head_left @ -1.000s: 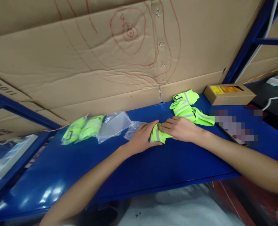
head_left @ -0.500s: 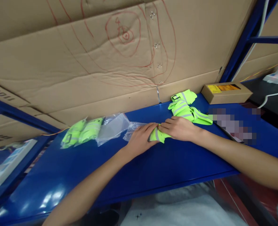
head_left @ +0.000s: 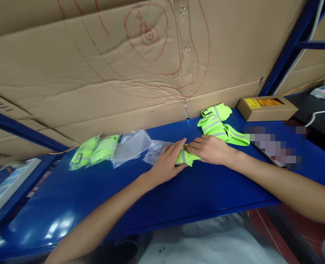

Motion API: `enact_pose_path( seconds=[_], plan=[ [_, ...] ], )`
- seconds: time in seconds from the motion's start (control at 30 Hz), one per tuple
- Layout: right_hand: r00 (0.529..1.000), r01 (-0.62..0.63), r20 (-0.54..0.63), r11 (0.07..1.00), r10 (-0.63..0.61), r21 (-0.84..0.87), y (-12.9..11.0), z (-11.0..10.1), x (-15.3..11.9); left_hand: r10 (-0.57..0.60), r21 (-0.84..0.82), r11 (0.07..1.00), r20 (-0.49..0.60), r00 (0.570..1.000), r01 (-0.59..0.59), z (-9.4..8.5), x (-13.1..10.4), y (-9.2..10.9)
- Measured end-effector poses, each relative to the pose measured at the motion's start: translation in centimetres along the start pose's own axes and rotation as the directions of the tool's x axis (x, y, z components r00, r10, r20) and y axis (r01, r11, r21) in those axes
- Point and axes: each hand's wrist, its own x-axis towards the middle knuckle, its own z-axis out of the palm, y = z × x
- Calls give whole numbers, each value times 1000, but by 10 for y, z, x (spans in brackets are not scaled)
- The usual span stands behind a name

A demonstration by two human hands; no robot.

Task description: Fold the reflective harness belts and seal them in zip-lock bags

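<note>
A folded neon-green reflective strap (head_left: 186, 157) lies on the blue table between my two hands. My left hand (head_left: 166, 163) covers its left end, fingers curved over it beside a clear plastic bag (head_left: 154, 151). The fingers of my right hand (head_left: 212, 149) are bent and closed on the strap's right part. Behind my right hand lie more loose green straps (head_left: 214, 124) in a heap. To the left, two bagged green bundles (head_left: 86, 151) (head_left: 105, 148) sit beside flat clear bags (head_left: 132, 146).
The blue table (head_left: 179, 198) is backed by a cardboard wall (head_left: 109, 73) with red drawn rings. A brown box (head_left: 268, 112) stands at the back right, near a partly blurred flat object (head_left: 274, 148). At the far left is a white object (head_left: 13, 187).
My left hand's fingers have lifted and straightened a little over the strap's left end. My right hand keeps its grip. The view has shifted slightly.
</note>
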Motion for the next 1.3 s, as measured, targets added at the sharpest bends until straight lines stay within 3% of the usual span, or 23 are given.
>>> enact_pose_path(
  seconds=[0.07, 0.13, 0.23, 0.3, 0.4, 0.6, 0.73, 0.87, 1.07, 1.2, 1.3],
  plan=[
    [1000, -10, 2, 1000, 10, 11, 1, 0, 0, -17, -109, 994, 31, 999, 20, -5, 0, 4],
    [999, -39, -7, 999, 39, 13, 3, 0, -1, -98, -233, 969, -43, 994, 86, -11, 1, 5],
    [997, -75, -21, 997, 75, 11, 6, 2, -2, -292, -328, 919, -186, 938, 221, -16, 7, 0],
    [997, -73, -18, 997, 73, 15, 7, 4, -2, -350, -354, 893, -156, 924, 279, -17, 10, -6],
    [997, -73, -14, 997, 73, 11, 6, 6, -1, -345, -410, 870, -107, 933, 274, -15, 13, -13],
    [999, -25, -47, 996, 21, -91, -8, 3, 1, -370, -451, 866, -288, 883, 216, -9, 10, -6],
    [999, -18, -51, 994, 13, -106, -20, -3, 5, -225, -360, 930, -384, 896, 79, -9, 9, 7],
    [979, -205, 3, 976, 205, -74, -27, -9, 8, -13, -177, 982, -431, 902, -71, -11, 7, 16],
    [904, -423, 70, 906, 422, 7, -21, -13, 9, 146, 97, 988, -386, 911, -117, -9, 2, 25],
    [832, -555, 106, 816, 545, 161, -10, -11, 7, 371, 429, 880, -351, 860, -205, -15, 2, 13],
    [809, -582, 145, 745, 569, 325, -5, -7, 6, 440, 496, 836, -349, 827, -235, -22, 3, -8]
  ],
)
